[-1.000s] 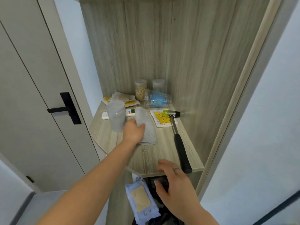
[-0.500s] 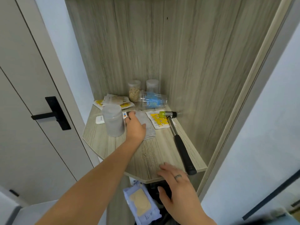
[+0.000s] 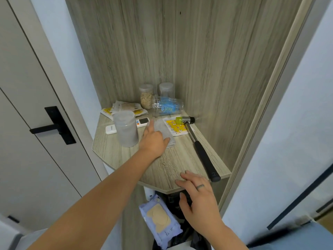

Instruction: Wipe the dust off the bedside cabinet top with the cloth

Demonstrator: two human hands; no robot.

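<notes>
At the lower centre of the frame, a pack of wipes [image 3: 159, 219] is seen below the shelf, lying on something dark that cannot be made out. Just above it the right hand [image 3: 200, 197] is held spread and relaxed, with nothing gripped. Its fingertips lie over the front edge of the bedside cabinet top [image 3: 180, 163], but contact cannot be confirmed. A hammer [image 3: 200, 150] is laid along the right side of the top, its black grip overhanging the front edge.

At mid-frame the left hand [image 3: 154, 141] is pressed flat, fingers straight, on the grey cloth [image 3: 164, 130], whose left part is covered by the hand. The cloth lies at the top's centre, between a frosted cup [image 3: 126, 130] and a yellow packet [image 3: 175, 126]. A white remote [image 3: 142, 121] is half hidden behind the frosted cup. In the far corner a clear cup [image 3: 167, 107] lies on its side, and a second jar [image 3: 166, 88] is partly concealed by it.
</notes>
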